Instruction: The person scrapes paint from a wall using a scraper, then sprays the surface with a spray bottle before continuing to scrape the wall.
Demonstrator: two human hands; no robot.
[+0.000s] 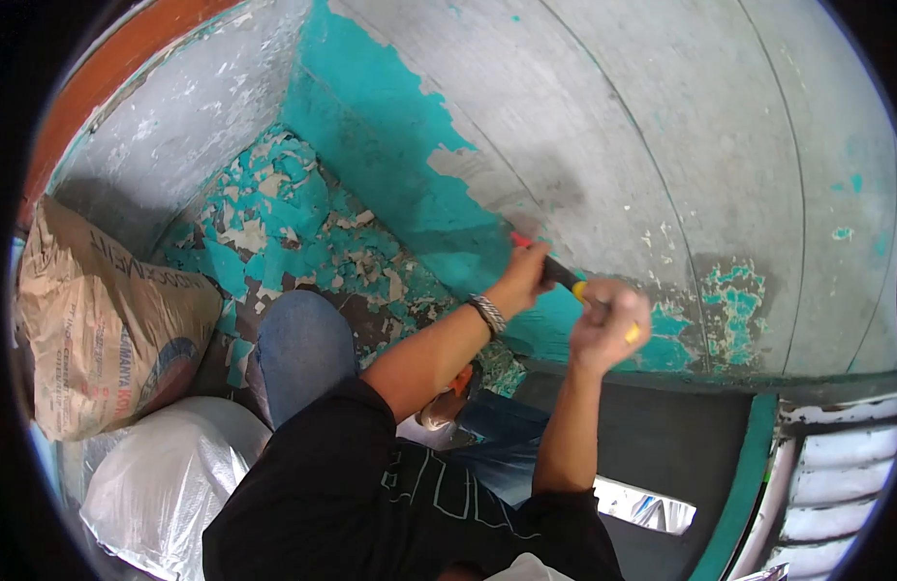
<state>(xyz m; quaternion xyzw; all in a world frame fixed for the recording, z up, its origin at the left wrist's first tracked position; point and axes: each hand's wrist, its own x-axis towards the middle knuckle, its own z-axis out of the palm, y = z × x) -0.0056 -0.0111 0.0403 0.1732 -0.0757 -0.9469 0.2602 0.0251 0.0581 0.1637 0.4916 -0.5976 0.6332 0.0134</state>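
The left hand (526, 276) has its fingers closed round the scraper (562, 275) near its red end, the right hand (611, 324) gripping its yellow-marked handle (fingers curled tight), at the turquoise paint's (444, 218) ragged edge

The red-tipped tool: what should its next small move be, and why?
Probably a short push into the teal paint: the red-tipped tool has its tip by the paint's ragged edge, beside bare grey wall; the left hand holds it near the tip, the right hand at its rear.
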